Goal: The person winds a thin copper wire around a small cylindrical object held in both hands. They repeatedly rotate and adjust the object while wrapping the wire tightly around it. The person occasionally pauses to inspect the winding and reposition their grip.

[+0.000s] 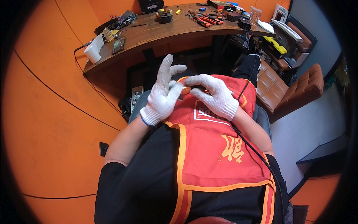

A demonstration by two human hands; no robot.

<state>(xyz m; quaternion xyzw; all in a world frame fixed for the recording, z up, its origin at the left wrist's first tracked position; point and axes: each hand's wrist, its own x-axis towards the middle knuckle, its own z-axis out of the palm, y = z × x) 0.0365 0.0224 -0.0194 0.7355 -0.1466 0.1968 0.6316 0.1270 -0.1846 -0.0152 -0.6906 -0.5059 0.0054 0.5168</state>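
Observation:
Both my hands wear white knit gloves and meet over the red apron (227, 128) on my lap. A small orange-copper, shiny piece (186, 90) sits between them, mostly covered by fingers, so its kind is hidden. My left hand (162, 91) pinches it from the left with the thumb, while some of its fingers point up and away. From the right, my right hand (215, 93) curls its thumb and fingertips onto the same piece. A thin, dark tip shows just under the left thumb; I cannot tell what it belongs to.
Ahead stands a curved wooden desk (149, 37) with red-handled pliers (207, 21), a phone (118, 44), a white paper roll (93, 51) and a dark clamp-like tool (165, 15). A brown padded chair (287, 87) is at right. A black cable (250, 143) runs over my apron.

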